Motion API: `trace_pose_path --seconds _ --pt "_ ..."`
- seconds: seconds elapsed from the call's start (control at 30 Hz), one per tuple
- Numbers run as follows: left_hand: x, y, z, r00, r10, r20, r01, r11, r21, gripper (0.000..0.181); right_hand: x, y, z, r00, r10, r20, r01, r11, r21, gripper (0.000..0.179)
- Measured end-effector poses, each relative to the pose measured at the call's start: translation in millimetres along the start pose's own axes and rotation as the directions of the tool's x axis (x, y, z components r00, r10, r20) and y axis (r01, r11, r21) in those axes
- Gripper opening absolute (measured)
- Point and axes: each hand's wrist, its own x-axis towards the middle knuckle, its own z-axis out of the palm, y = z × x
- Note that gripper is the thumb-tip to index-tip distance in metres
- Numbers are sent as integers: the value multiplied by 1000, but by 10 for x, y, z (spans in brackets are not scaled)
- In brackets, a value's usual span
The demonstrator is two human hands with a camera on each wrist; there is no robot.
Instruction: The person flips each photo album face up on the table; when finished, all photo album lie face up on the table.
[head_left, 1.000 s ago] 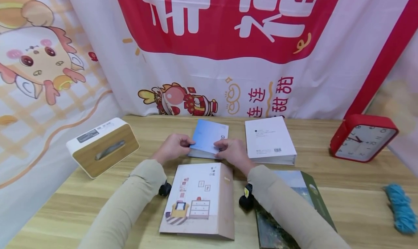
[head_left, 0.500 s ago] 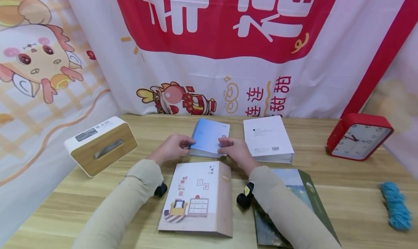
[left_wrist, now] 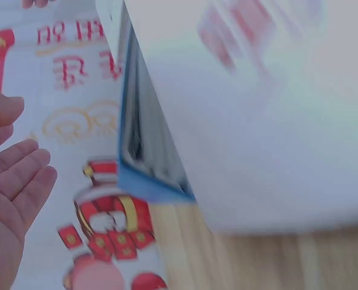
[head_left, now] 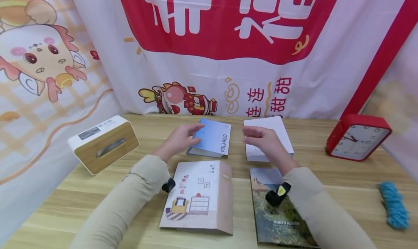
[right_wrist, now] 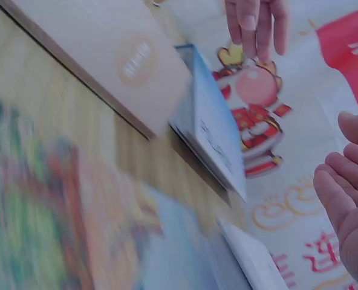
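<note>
A blue album marked POLAROID (head_left: 213, 138) lies at the back middle of the table in the head view. My left hand (head_left: 179, 140), fingers loosely spread, hovers by its left edge; the left wrist view shows those fingers (left_wrist: 28, 175) apart from the album's side. To the right is a white book (head_left: 277, 127), lying flat with its front part covered from view by my right hand (head_left: 269, 144). That hand holds nothing, and its fingers are extended. In front lie a white-and-pink album (head_left: 196, 198) and a dark photo album (head_left: 267, 212), partly hidden under my right forearm.
A white box-shaped holder with a wooden face (head_left: 109, 147) stands at the back left. On the right are a red clock (head_left: 359, 138) and a skein of blue yarn (head_left: 393, 205). A printed curtain (head_left: 183, 67) hangs behind the table.
Both hands have let go of the blue album. My right hand has moved right, over the white book; my left hand has lifted slightly. The word POLAROID is uncovered.
</note>
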Motion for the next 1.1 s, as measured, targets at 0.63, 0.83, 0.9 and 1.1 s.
trace_pose_path --seconds 0.63,0.83,0.9,1.1 --pt "453 875 728 959 237 158 -250 966 70 55 -542 240 -1106 985 168 -40 -171 976 -136 73" --pt "600 1121 991 924 300 239 -341 927 156 53 -608 483 -1393 985 170 -8 -168 971 -168 70" --pt "618 1185 1065 921 290 261 -342 922 180 53 -611 556 -1450 986 168 13 -163 971 -175 69" --pt "703 1262 1274 911 289 293 -351 917 189 48 -623 718 -1535 971 223 84 -199 953 -229 66"
